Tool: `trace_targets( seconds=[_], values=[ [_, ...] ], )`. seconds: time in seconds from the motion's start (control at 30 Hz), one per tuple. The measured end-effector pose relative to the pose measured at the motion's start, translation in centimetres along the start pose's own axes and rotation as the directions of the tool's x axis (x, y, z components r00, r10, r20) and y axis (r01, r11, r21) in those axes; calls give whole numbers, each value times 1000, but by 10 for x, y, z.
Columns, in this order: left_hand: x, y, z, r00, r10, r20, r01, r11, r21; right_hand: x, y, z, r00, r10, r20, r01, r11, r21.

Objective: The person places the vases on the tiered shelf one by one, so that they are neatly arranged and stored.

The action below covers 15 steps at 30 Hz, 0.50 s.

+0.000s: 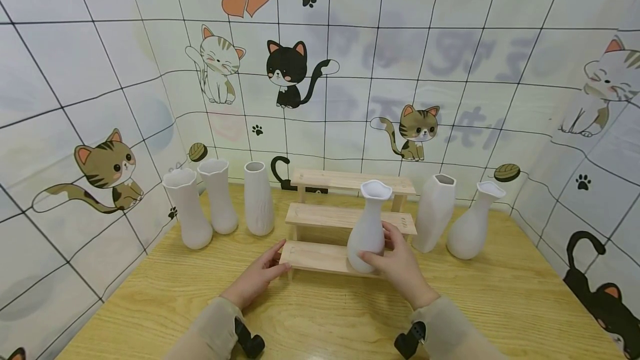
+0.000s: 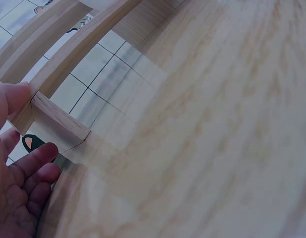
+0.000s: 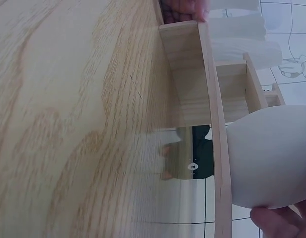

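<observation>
The right hand point(image 1: 400, 263) curled its fingers around a white vase point(image 1: 369, 226) standing on the lowest step of the wooden rack point(image 1: 345, 216). The left hand point(image 1: 257, 276), fingers straight, steadied the rack's corner. Five other vases (all on the table point(image 1: 500, 293)) were not yet placed.

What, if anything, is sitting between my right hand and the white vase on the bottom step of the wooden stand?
Nothing visible. Your right hand already grips the white vase around its belly on the lowest step of the wooden stand. Your left hand touches that step's left end, away from the vase.
</observation>
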State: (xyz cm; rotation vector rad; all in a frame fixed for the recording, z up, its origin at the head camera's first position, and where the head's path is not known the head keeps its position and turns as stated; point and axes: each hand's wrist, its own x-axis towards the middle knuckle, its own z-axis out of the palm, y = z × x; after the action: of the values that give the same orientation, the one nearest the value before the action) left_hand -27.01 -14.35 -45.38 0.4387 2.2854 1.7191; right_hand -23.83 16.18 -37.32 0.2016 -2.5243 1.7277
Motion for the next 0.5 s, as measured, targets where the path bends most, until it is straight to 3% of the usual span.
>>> trace_targets(
  seconds=[0.17,0.33,0.5],
  values=[
    [-1,3,0,1000,2,-3,-2,1000,16,1,3,-2,999,-24,25,24,999,31],
    [-3,4,0,1000,0,4,0,1000,14,5,23,-12,995,-65,72,61,996,59],
    [0,-2,-1,1000,1,0,-1,1000,-9,4,44,-31,997,-63,40,61,997,50]
  ],
)
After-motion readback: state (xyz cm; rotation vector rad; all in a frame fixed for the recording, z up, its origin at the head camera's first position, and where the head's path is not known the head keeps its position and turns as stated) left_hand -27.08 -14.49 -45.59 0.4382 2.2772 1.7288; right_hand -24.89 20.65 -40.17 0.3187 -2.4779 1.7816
